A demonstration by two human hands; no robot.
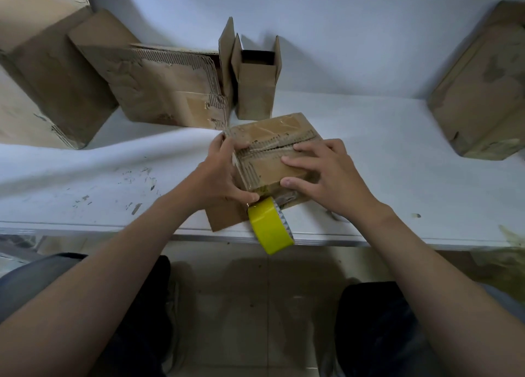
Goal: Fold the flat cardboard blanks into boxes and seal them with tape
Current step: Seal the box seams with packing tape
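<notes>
Brown cardboard box (pixel 272 132): folded, top seam judged untaped | left hand (pixel 218 175) grips 9 o'clock side | right hand (pixel 326 178) spread flat on top | yellow tape roll (pixel 270 226) at 6 o'clock

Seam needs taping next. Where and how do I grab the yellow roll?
Probably pinch the yellow tape roll across its flat sides, coming from the near, overhanging side: it stands on edge past the table edge, with the box behind it.

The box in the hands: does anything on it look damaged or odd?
Yes. The box top is torn: outer paper has peeled along the flap seam, baring the corrugation. The yellow tape roll overhangs the table edge.
</notes>
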